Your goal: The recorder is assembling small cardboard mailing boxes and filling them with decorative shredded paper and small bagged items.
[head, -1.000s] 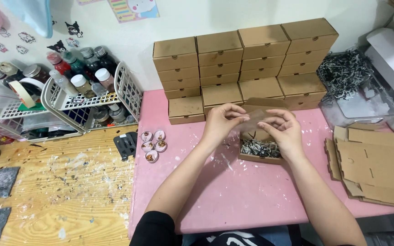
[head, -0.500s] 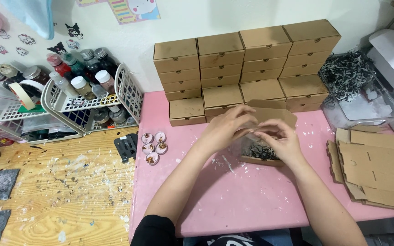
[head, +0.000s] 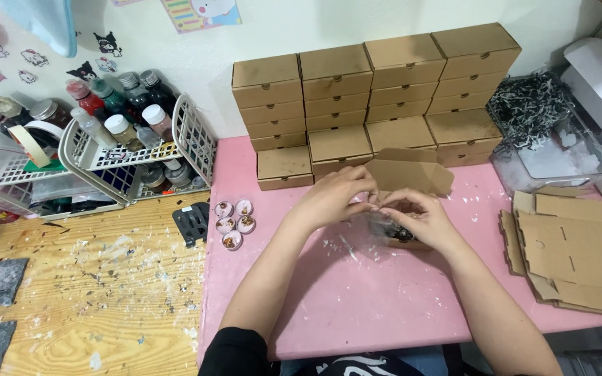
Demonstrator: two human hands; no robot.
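2 hands (head: 377, 205) pinching clear bag (head: 371, 233) over open cardboard box (head: 412, 177).

A pink table (head: 384, 313) bears stacked brown boxes (head: 374, 97), flat cardboard blanks (head: 580, 257) and small round trinkets (head: 233, 224).

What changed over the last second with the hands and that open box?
Both hands closed in together: the left hand and right hand now meet over a clear plastic bag, pinching it and covering the shredded filling that showed before. The open box, stacked boxes and small round pieces stayed put.
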